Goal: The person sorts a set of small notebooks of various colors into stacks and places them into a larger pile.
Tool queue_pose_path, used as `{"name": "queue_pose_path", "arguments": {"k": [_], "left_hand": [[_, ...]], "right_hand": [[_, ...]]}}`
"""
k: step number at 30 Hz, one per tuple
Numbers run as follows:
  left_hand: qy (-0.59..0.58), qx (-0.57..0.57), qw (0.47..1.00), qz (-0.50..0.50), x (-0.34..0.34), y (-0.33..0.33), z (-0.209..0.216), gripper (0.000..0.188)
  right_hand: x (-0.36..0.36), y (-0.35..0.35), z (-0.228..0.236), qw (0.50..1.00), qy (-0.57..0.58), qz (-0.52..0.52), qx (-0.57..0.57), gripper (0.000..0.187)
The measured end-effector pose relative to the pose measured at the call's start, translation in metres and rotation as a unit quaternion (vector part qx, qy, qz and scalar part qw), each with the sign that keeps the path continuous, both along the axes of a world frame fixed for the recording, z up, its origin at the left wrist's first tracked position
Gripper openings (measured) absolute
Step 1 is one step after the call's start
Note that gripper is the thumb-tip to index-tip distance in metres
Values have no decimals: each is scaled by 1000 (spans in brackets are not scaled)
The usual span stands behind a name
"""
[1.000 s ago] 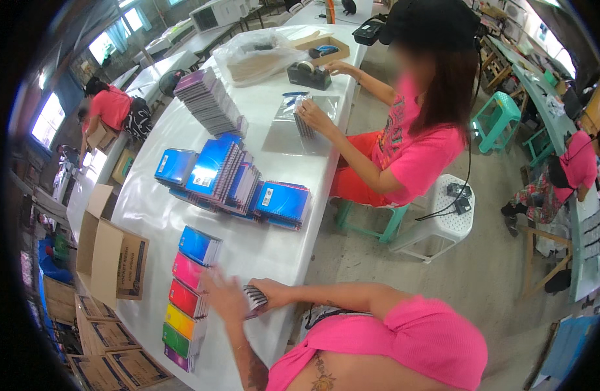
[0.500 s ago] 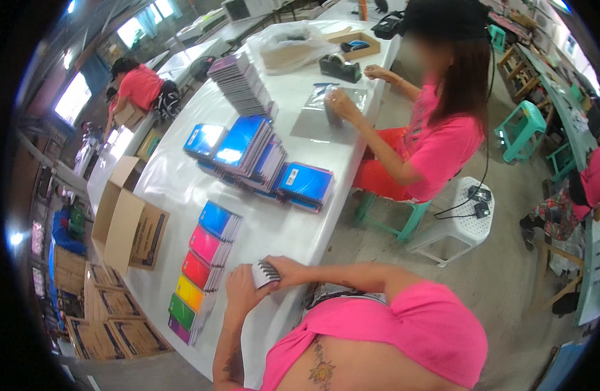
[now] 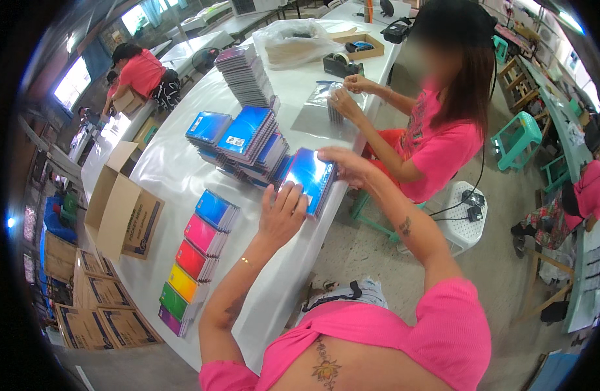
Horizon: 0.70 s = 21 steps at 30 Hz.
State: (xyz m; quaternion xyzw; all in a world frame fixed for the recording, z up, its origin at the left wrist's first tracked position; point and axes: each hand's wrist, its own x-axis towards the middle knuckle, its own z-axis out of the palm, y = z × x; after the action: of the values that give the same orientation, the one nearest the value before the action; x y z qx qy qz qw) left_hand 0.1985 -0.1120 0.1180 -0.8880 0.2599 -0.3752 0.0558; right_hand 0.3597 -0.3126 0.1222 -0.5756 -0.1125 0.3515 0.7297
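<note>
Workshop floor; a long white table (image 3: pixel 176 169) runs from upper centre to lower left, with open cardboard cartons (image 3: pixel 120 212) at its left edge. Blue notebook packs (image 3: pixel 248 133) sit heaped at frame centre, sorted colour stacks (image 3: pixel 192 260) lower left, one colour per pile. Your left hand (image 3: pixel 281 214) lies flat, fingers spread, steadying the blue wrapped pack (image 3: pixel 311 174); your right hand (image 3: pixel 345 164) pinches its far edge, closed on it.

L hand (image 3: pixel 283 212), R hand (image 3: pixel 344 163) outstretched
</note>
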Motion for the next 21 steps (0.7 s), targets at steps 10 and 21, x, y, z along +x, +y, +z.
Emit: {"name": "queue_pose_path", "arguments": {"k": [10, 21], "left_hand": [[68, -32, 995, 67, 50, 1, -55, 36], [111, -175, 968, 143, -15, 18, -57, 64]], "right_hand": [[60, 24, -50, 987, -123, -60, -82, 58], [36, 27, -49, 859, -412, -291, -86, 48]]}}
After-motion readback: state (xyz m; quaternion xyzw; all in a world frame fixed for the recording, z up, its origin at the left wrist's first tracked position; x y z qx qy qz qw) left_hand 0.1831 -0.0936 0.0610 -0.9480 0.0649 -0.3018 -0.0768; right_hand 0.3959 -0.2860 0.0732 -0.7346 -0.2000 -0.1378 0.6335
